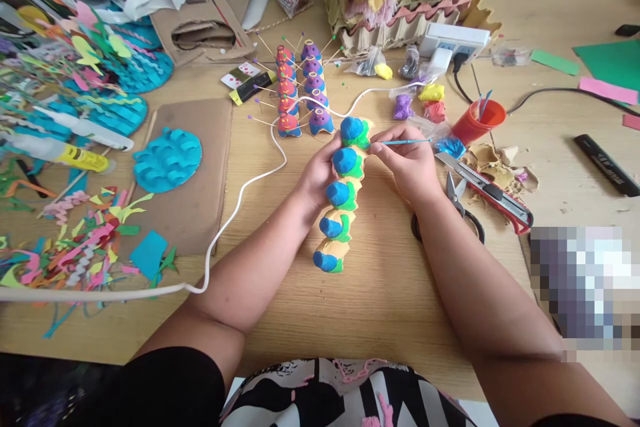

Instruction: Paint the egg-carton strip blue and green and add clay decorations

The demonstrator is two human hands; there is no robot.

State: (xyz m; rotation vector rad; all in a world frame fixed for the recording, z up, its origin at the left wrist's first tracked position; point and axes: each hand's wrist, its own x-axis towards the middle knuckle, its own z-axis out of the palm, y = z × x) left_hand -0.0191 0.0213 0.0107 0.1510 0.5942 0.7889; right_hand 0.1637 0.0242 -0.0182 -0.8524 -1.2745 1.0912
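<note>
A strip of egg-carton cups (344, 195), covered with blue and green clay over a pale yellow base, slants upward over the table. My left hand (323, 170) is closed on its upper left side; some of those fingers are hidden behind the strip. In a pinch, my right hand (407, 163) holds a thin blue stick-like tool (407, 142), its near end at the green part of the top cup. Just beyond the strip stand a red-and-blue egg-carton strip (287, 90) and a purple-and-blue one (313, 83), with pin-like antennae.
Scissors (456, 197) and a box cutter (493, 193) lie by my right forearm. Beyond are an orange cup (479, 121), clay packets (403, 107) and a power strip (455, 41). A white cable (243, 190) crosses on the left, near cardboard (200, 207) and paper scraps (95, 240).
</note>
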